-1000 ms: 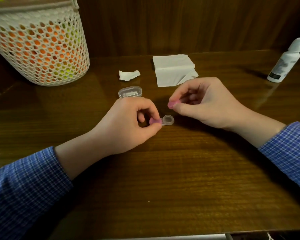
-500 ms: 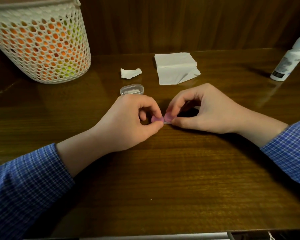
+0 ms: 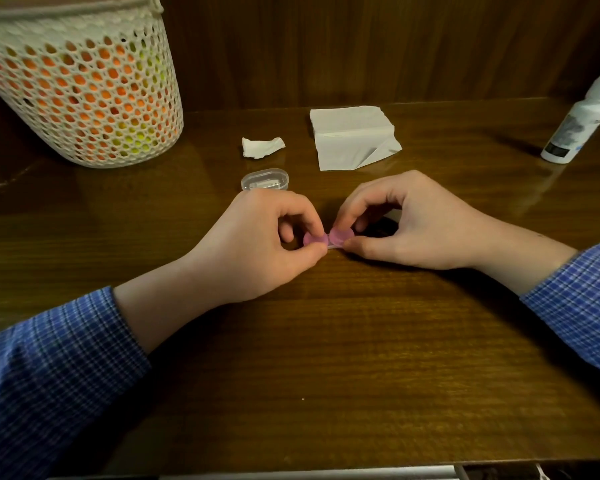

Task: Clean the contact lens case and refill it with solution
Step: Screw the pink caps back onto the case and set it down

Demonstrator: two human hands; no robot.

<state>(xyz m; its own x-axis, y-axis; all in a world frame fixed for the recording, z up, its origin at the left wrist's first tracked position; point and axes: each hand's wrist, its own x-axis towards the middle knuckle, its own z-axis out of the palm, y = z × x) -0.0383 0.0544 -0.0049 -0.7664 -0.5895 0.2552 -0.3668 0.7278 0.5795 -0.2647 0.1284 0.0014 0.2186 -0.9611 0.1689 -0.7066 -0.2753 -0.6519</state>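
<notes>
My left hand (image 3: 253,247) and right hand (image 3: 409,226) met at the middle of the bench (image 3: 326,358), both low on the wood, with the lens case (image 3: 326,239) between them. My left thumb and forefinger pinched the left pink cap (image 3: 315,239). My right thumb and forefinger were curled round the right pink cap (image 3: 340,235), which sat on the case right beside the first, the two caps touching or nearly so. Only a sliver of the pale case body showed under the right cap; the rest was hidden by my fingers. Whether the caps were screwed fully down I could not tell.

Just behind my left hand lay a small clear box (image 3: 264,179). Farther back lay a crumpled scrap (image 3: 262,147) of tissue, and to its right a folded stack of tissues (image 3: 352,136) with one corner turned over. The white solution bottle (image 3: 581,121) stood capped at the far right, well apart from my hands. A white mesh basket (image 3: 84,91) stood at the far left, orange and yellow showing through its holes. My blue checked sleeves (image 3: 49,368) covered both forearms.
</notes>
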